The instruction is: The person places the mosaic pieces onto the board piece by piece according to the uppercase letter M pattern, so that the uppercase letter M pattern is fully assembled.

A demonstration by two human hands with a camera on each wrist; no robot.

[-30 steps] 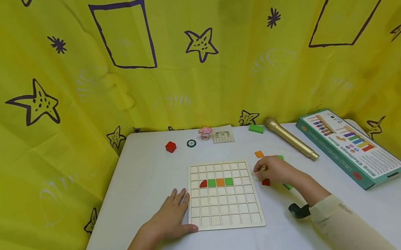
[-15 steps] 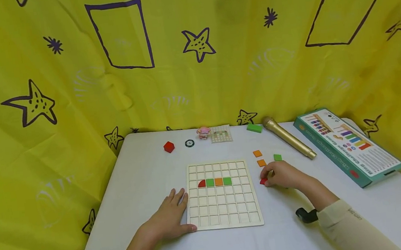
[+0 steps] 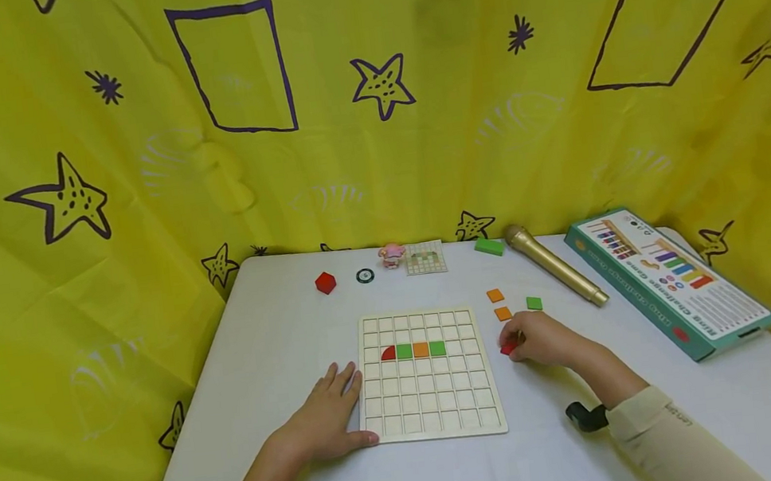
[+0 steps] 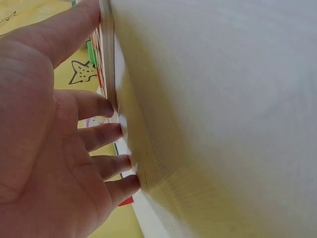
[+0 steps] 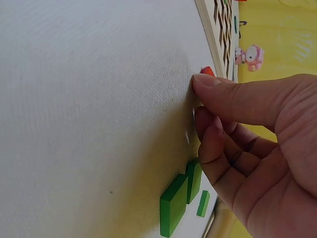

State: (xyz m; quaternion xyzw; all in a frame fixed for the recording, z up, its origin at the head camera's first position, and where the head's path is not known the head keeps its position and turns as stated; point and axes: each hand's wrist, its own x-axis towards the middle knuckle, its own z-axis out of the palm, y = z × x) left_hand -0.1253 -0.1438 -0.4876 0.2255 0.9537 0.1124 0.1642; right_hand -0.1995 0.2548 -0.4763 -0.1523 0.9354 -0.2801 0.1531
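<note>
Fingers (image 5: 210, 148) of our right hand (image 3: 538, 336) are curled; thumb and index finger appear to pinch a small red piece (image 3: 508, 348) at their tips. It lies just right of the grid board (image 3: 429, 402), at or close above the white table (image 3: 280, 325); whether it touches the surface, we cannot tell.

Handling, our estimate: light, stiff, smooth-faced, not fragile, liable to skid if pushed off-centre. Best hold: opposite edges, fingertips only, flat face left uncovered.

Left hand (image 3: 326, 416): fingers extended and spread, grasping nothing, set along the board's left edge, thumb at its near-left corner. We judge the board thin, rigid and light enough to shift, so its edge suits steadying.

On the board, side by side in one row: red quarter-round (image 3: 388, 353), green square (image 3: 404, 351), orange square (image 3: 421, 350), second green square (image 3: 437, 348).

Beyond the right hand we note two orange tiles (image 3: 503, 313) and a loose green tile (image 3: 534, 303).

Farther out: gold microphone (image 3: 554, 264), game box (image 3: 673, 285), green block (image 3: 489, 246), patterned card (image 3: 425, 258), pink figurine (image 3: 391, 255), ringed disc (image 3: 364, 276), red polyhedron (image 3: 325, 282).
</note>
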